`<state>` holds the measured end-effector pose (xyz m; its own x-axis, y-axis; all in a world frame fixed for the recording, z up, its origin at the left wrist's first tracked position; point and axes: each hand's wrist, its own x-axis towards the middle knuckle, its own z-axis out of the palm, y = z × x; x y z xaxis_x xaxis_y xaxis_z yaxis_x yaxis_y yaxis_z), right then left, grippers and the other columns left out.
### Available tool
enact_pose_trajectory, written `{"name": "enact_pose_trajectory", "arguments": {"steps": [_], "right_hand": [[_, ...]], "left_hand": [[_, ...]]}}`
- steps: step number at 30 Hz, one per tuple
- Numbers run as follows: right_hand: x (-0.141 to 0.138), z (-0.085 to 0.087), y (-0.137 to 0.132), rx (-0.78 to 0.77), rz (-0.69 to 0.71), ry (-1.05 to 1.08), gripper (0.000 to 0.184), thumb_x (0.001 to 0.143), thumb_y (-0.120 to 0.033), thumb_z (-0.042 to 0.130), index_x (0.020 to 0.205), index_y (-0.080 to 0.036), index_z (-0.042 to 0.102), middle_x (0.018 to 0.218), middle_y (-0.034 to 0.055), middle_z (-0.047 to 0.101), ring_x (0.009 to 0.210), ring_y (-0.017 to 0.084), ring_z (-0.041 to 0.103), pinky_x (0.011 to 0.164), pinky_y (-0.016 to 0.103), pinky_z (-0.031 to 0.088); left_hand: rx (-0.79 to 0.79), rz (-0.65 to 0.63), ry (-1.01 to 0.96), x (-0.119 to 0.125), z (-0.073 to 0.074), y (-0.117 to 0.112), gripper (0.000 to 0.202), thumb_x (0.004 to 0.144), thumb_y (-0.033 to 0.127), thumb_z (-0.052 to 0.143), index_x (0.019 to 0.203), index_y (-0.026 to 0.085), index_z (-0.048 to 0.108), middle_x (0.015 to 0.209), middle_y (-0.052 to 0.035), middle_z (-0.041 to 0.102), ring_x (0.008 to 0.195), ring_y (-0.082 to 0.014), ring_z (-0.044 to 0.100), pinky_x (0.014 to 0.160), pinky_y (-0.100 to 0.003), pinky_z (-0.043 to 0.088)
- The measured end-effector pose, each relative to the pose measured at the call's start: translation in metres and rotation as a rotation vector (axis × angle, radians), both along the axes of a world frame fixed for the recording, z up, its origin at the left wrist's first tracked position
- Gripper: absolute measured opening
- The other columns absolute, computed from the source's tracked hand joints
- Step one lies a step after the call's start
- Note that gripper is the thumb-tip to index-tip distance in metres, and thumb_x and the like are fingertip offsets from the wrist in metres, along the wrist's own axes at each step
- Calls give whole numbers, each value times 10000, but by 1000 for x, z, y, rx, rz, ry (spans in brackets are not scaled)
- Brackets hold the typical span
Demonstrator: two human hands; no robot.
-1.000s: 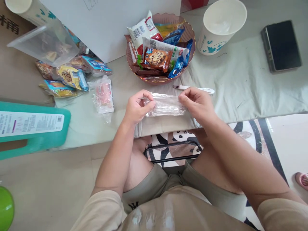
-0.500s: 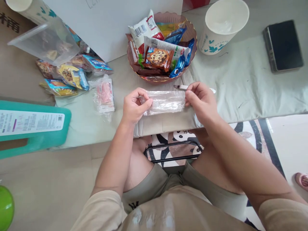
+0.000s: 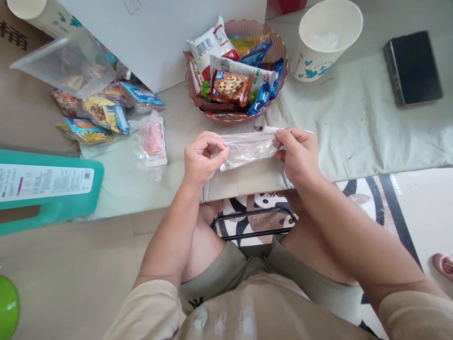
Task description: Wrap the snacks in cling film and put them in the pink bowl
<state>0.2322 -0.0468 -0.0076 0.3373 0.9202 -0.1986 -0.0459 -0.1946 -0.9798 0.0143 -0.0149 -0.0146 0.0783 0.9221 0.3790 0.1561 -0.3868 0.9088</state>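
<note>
Both hands hold a clear plastic bag (image 3: 247, 148) stretched between them just above the front edge of a low table covered by a pale green cloth (image 3: 371, 127). My left hand (image 3: 201, 158) pinches the bag's left end with closed fingers. My right hand (image 3: 299, 153) pinches its right end. The bag looks empty and crumpled. Just beyond it lies a white pen-like tool (image 3: 264, 128), mostly hidden by my right hand. A brown bowl (image 3: 281, 49) heaped with snack packets stands behind that.
Loose snack packets (image 3: 106, 113) and a clear bag with pink contents (image 3: 152, 139) lie at the left, beside a clear plastic tub (image 3: 63, 63). A white paper cup (image 3: 323, 40) and a black device (image 3: 412, 66) sit at the right. A teal bottle (image 3: 46, 186) lies at the left edge.
My right hand has slid slightly right and up, pulling the bag tauter and tilting it. My left hand stayed almost in place.
</note>
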Motion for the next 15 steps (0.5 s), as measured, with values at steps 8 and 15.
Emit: {"name": "enact_pose_trajectory", "arguments": {"steps": [8, 15], "right_hand": [[10, 12, 1, 89, 243, -39, 316, 731, -468, 832, 780, -223, 639, 792, 11, 626, 756, 151, 570, 673, 299, 466], [17, 7, 1, 83, 140, 3, 326, 826, -517, 729, 739, -236, 588, 708, -7, 590, 682, 131, 537, 669, 290, 459]], "left_hand": [[-77, -54, -22, -1, 4, -1, 150, 665, 186, 779, 634, 203, 633, 725, 2, 618, 636, -104, 562, 540, -235, 430], [-222, -36, -97, 3, 4, 0, 197, 655, 226, 771, 652, 199, 576, 759, 23, 556, 483, -47, 477, 382, -200, 332]]}}
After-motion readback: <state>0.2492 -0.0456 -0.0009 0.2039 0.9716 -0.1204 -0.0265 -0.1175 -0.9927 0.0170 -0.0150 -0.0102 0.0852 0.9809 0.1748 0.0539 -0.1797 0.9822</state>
